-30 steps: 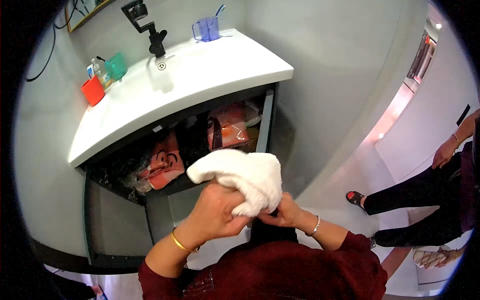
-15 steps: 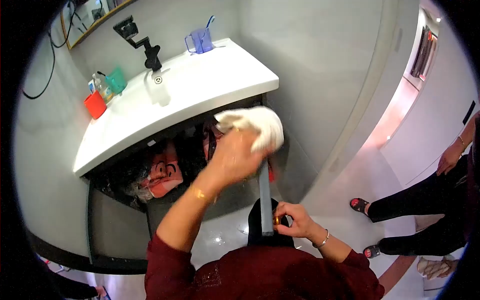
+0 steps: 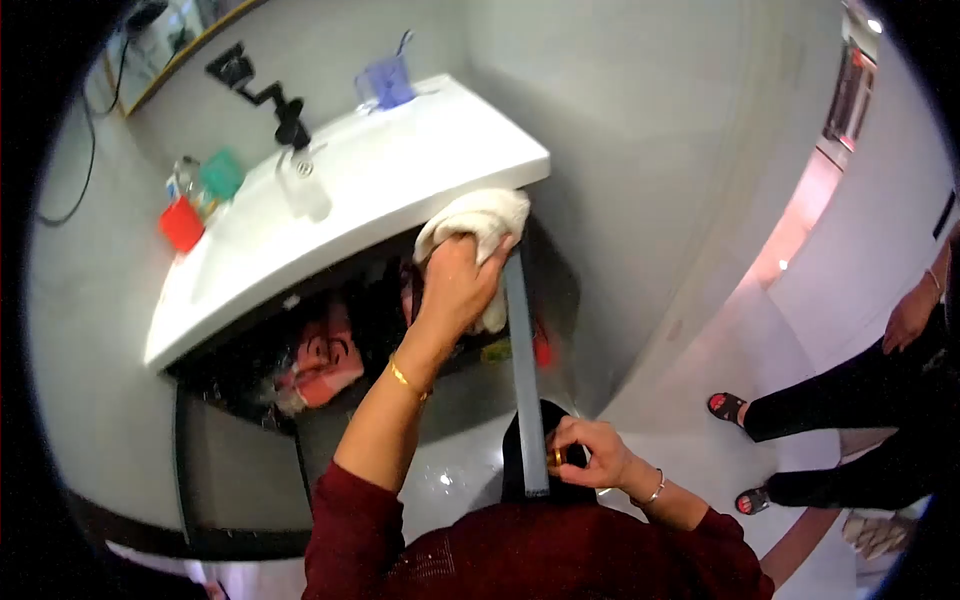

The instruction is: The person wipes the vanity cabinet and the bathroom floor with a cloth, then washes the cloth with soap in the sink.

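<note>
My left hand [image 3: 462, 283] is closed on a white cloth [image 3: 475, 217], pressed at the top end of an open cabinet door [image 3: 526, 370], just under the basin's front edge. The door shows edge-on as a long grey strip. My right hand [image 3: 592, 452] is curled at the near end of this door, beside its outer face. Something gold shows at its fingers; whether it is a ring or a knob I cannot tell. Inside the dark cabinet, left of my left hand, lies a pink bag with a printed face [image 3: 325, 355].
Above the cabinet is a white washbasin [image 3: 440, 140] with a black tap [image 3: 290, 125]. A red cup [image 3: 181, 224], a green cup [image 3: 222, 174] and a blue cup [image 3: 388, 82] stand on it. At right, another person in black trousers [image 3: 830, 400] stands close by.
My left hand and the cloth have moved slightly left and up, against the door's top end by the basin. My right hand stays at the door's near end. The view has shifted a little.
</note>
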